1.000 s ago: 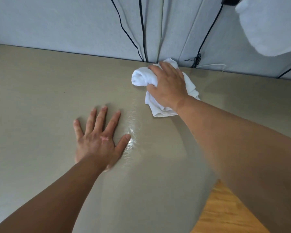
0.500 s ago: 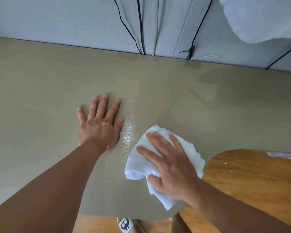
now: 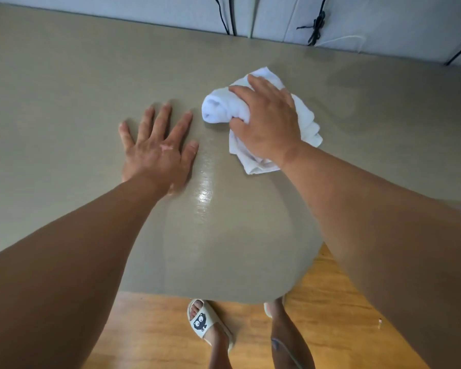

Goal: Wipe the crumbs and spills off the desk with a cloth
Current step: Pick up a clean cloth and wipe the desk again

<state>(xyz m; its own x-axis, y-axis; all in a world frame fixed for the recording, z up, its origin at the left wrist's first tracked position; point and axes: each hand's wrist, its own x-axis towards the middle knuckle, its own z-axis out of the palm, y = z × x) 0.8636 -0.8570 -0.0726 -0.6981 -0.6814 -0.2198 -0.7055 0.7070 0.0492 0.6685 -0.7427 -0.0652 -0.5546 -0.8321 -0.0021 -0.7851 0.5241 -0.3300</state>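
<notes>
White cloth (image 3: 218, 110), bunched in the curled fingers of the right hand (image 3: 266, 121), has swept back from the near edge to the frame's upper centre, while the left hand (image 3: 157, 153) stays flat, fingers spread, on the worktop (image 3: 64, 102) beside a wet streak (image 3: 205, 193) I'd say still needs wiping.

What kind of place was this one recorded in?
Probably a room at home: a wide grey-beige desk against a pale panelled wall with black cables hanging down, a wooden plank floor, and a white cartoon-print slipper on the person's foot.
</notes>
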